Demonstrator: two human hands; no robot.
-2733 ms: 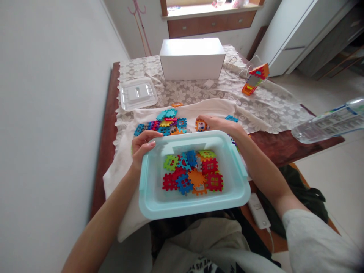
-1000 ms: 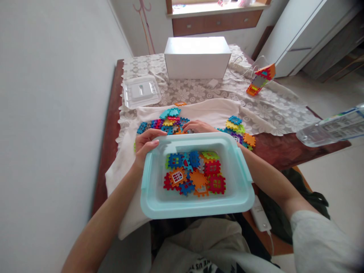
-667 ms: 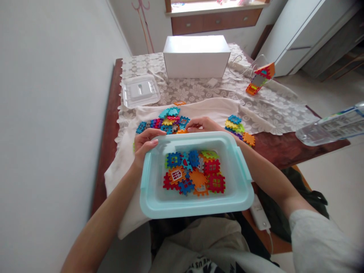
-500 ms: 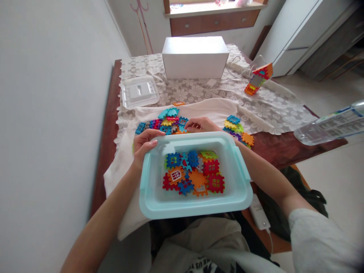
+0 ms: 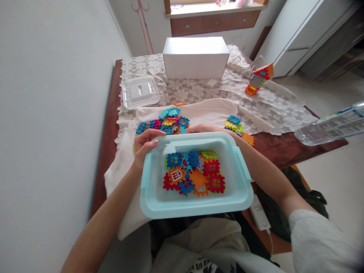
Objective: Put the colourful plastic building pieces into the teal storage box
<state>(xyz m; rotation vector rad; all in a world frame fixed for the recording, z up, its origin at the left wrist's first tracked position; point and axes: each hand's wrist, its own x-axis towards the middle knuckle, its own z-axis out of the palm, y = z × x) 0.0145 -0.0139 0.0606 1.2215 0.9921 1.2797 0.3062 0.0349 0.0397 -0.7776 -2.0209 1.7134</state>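
Note:
A light-blue plastic tub rests on my lap against the table edge. Several colourful interlocking tiles lie inside it. My left hand is closed over the tub's far left corner. Just behind the tub's far rim sits my right hand, low on the white cloth, its fingers mostly hidden by the rim. To its left is a pile of loose tiles, and a smaller pile lies to its right.
A white box stands at the back of the lace-covered table. A clear lid lies at the back left, a small built tile house at the back right. A plastic bottle juts in from the right. A wall runs close on the left.
An orange window tile and a blue one have joined the tub's tiles. My right hand went from the table's middle to the left pile, then drew back low behind the tub's rim.

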